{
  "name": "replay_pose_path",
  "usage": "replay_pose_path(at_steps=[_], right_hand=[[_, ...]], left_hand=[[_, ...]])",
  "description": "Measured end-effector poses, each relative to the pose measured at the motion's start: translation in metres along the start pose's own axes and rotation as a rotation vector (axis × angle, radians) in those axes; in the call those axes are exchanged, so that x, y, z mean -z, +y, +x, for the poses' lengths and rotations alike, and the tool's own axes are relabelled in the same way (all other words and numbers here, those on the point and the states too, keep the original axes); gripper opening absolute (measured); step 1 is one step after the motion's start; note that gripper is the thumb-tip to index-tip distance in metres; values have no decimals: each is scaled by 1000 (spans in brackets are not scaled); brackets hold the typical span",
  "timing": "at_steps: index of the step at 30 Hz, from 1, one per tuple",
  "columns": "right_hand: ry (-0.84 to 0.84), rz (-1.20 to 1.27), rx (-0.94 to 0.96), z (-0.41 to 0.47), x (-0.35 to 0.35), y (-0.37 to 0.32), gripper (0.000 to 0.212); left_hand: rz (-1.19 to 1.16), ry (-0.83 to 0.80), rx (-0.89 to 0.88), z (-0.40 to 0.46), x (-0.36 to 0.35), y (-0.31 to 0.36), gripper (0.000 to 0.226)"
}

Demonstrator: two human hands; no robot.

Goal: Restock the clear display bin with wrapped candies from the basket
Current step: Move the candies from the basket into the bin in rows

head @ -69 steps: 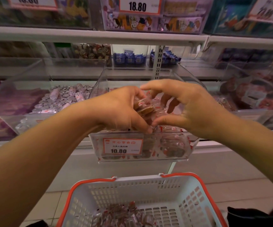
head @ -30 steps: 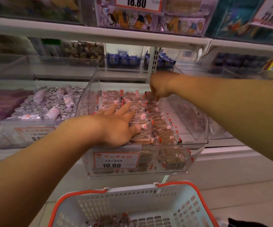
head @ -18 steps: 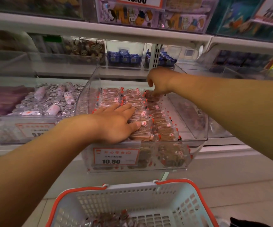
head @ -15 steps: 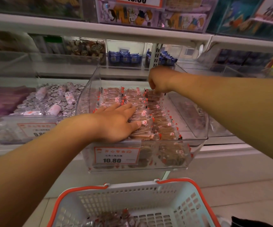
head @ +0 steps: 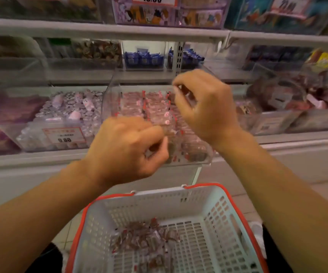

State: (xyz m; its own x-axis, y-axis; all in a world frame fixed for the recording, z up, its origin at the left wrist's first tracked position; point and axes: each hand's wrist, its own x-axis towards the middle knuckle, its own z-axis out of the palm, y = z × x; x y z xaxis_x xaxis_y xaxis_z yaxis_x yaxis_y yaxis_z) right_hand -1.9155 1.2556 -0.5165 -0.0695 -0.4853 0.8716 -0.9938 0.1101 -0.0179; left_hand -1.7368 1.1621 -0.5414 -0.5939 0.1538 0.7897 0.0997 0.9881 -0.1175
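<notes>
Both hands have been lifted off the wrapped candies (head: 155, 107) in the clear display bin (head: 109, 99); left hand (head: 125, 148) and right hand (head: 204, 107) fingers are seen curled, contents untellable, so another basket (head: 214, 217) handful is judged due.

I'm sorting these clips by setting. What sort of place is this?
Most likely a shop's bulk-candy aisle: clear display bins of wrapped sweets on shelves, price tags on the bin fronts, and a red-rimmed shopping basket on the floor below.

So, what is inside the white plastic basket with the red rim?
A loose pile of small clear-wrapped brown candies lies on the floor of the white plastic basket. Its near end is out of the frame, so anything there is unseen.
</notes>
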Motion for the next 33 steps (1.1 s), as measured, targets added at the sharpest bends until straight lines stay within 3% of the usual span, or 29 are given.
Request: replay_pose_path(at_steps=[1, 2, 4, 5, 7, 8, 10, 11, 13, 15, 18, 20, 22, 25, 28, 31, 33], right_hand=[[189, 76, -40, -31, 7, -16, 12], [270, 130, -114, -65, 8, -31, 12], [167, 204, -290, -133, -10, -56, 11], [-1, 227, -385, -167, -23, -66, 9], [-540, 276, -618, -230, -46, -78, 20], [-874, 284, -713, -262, -57, -79, 37], [-1407, 290, -873, -319, -72, -74, 82], [-1548, 284, -946, -342, -77, -71, 98], [-1612, 261, -1012, -379, -84, -69, 109], [-1547, 257, -1031, -401, -94, -75, 112], [-1420, 227, -1073, -410, -120, -82, 122], [-1417, 204, -1148, -410, -143, -84, 138], [-1447, 222, -1224, -411, -163, -87, 140], [-1469, 114, -1111, -417, -177, -99, 127], [-1340, 75, -1031, -421, -182, -107, 98], [-1259, 259, -1158, -418, -186, -107, 72], [-1137, 407, -1302, -416, -185, -105, 47]], left_hand=[[-31, -48, -63, -12, -2, 7, 28], [-56, -129, -94, -25, -8, 15, 27], [-46, -445, -47, -56, -28, 29, 21], [-13, -700, 51, -75, -39, 36, 18], [35, -1135, 379, -124, -65, 41, 29], [-2, -1267, 570, -151, -74, 44, 39], [-131, -1342, 916, -203, -91, 55, 51], [-182, -1348, 1039, -226, -100, 62, 54], [-261, -1336, 1247, -261, -121, 75, 72], [-299, -1265, 1449, -284, -139, 81, 88], [-236, -1152, 1662, -313, -165, 77, 89], [-247, -1081, 1845, -328, -181, 73, 90], [-266, -1041, 1942, -341, -197, 72, 86], [-282, -775, 2120, -350, -213, 73, 84], [-303, -581, 2186, -358, -226, 71, 71], [-356, -514, 2262, -363, -232, 69, 61], [-428, -444, 2293, -366, -233, 69, 42]])
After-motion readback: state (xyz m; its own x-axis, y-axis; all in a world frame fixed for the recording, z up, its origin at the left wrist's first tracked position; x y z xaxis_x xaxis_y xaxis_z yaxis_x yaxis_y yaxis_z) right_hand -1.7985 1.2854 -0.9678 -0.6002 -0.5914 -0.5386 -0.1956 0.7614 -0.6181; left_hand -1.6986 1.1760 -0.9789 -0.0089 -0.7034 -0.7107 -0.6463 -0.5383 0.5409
